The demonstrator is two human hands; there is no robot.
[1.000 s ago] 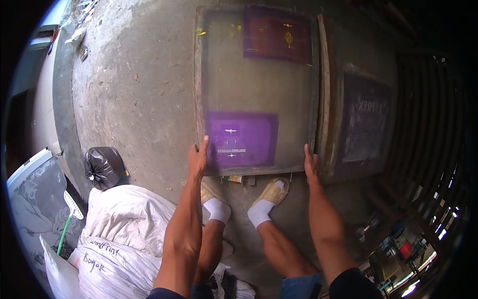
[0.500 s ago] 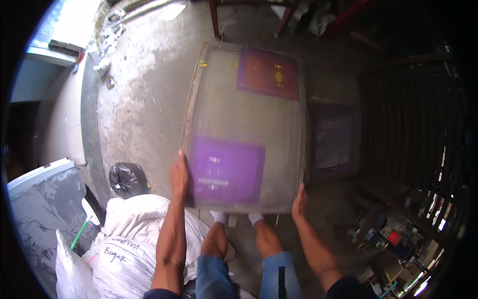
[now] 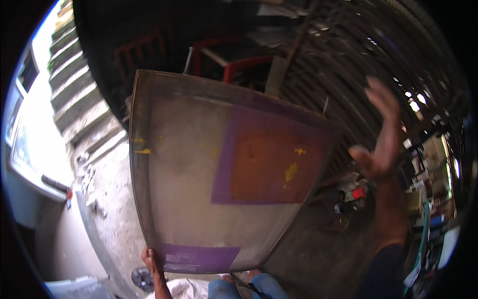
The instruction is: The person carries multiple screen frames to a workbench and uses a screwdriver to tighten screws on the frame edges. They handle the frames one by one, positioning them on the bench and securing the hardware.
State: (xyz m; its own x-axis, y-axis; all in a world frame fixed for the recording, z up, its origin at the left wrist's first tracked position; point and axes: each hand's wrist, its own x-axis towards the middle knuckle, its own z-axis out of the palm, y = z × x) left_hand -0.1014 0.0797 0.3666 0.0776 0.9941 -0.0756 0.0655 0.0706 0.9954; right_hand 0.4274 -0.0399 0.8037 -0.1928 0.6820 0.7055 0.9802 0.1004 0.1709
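While a large wooden-framed mesh printing screen with purple patches fills the frame's centre, its lower left corner is gripped by the left hand; the right hand is raised at right, fingers spread, holding nothing.

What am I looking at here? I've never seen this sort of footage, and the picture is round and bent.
There is no machine: a person works with bare hands, and the one picture comes from a wide fisheye camera on their head, so straight edges curve. The big flat thing is a framed mesh screen, see-through, with purple patches and yellow flecks, lifted and tilted. The left hand grips its lower left corner. The right hand is off the frame, open in the air beside its right edge. Below are the person's knees in blue. Behind lie a rough concrete floor, steps at upper left, and red metal frames in a dark shed.
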